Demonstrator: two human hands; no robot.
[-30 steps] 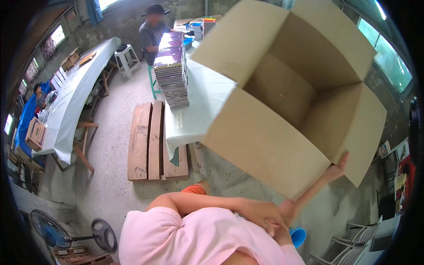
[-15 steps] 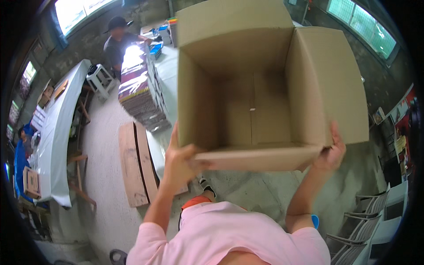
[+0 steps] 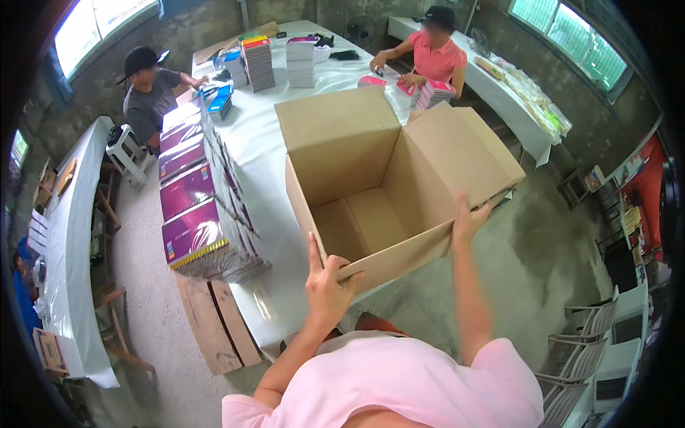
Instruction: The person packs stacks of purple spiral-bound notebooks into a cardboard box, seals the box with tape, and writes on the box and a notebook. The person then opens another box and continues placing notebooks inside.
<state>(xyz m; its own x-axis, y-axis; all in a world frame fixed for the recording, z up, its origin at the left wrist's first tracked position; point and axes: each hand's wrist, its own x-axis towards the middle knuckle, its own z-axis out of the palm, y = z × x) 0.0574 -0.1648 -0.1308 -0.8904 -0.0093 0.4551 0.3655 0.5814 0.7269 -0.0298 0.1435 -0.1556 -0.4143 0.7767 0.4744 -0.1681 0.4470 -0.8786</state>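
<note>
Your left hand (image 3: 330, 289) and right hand (image 3: 467, 222) are grasping one box (image 3: 407, 200), fingers (image 3: 315, 251) clasping two near corners, over one tabletop (image 3: 275, 192); whether it is touching, I cannot tell. Two capped people (image 3: 439, 63) are working beyond.

Daylight comes through an overexposed glass window (image 3: 100, 32) at upper left and a greenish glass window (image 3: 574, 50) at upper right. Glare streaks the plastic-wrapped stack of purple books (image 3: 193, 207), and the white-covered table (image 3: 262, 160) shines softly. The open brown cardboard box (image 3: 378, 200) is shadowed inside. The person's bare right forearm (image 3: 474, 303) blurs slightly. Straight edges bow toward the black rim.
</note>
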